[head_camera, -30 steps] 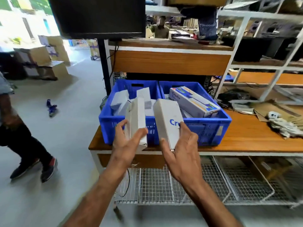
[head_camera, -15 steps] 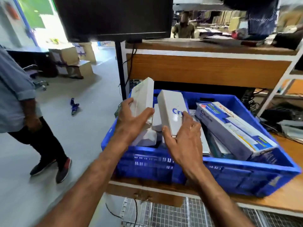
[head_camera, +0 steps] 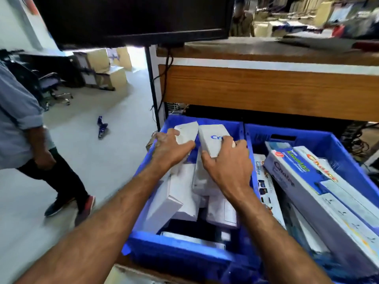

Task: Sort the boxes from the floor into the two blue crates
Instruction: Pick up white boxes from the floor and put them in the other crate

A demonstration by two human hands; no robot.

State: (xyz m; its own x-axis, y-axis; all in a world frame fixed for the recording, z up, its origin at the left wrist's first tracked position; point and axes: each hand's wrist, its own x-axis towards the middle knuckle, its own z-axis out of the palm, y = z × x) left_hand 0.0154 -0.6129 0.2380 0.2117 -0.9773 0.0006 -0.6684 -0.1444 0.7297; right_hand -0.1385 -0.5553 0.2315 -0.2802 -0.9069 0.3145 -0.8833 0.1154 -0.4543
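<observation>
A black monitor [head_camera: 133,17] overhangs the far side, and a wooden shelf edge [head_camera: 266,89] runs above the crates. A bystander [head_camera: 18,128] stands left on the grey floor [head_camera: 92,165]. My left hand [head_camera: 171,149] grips a plain white carton [head_camera: 187,132]; my right hand [head_camera: 229,165] grips a printed white carton [head_camera: 214,141]. Both sit over the left blue crate [head_camera: 184,251], among matte rectangular boxes. The right blue crate [head_camera: 336,148] holds long glossy cartons.
</observation>
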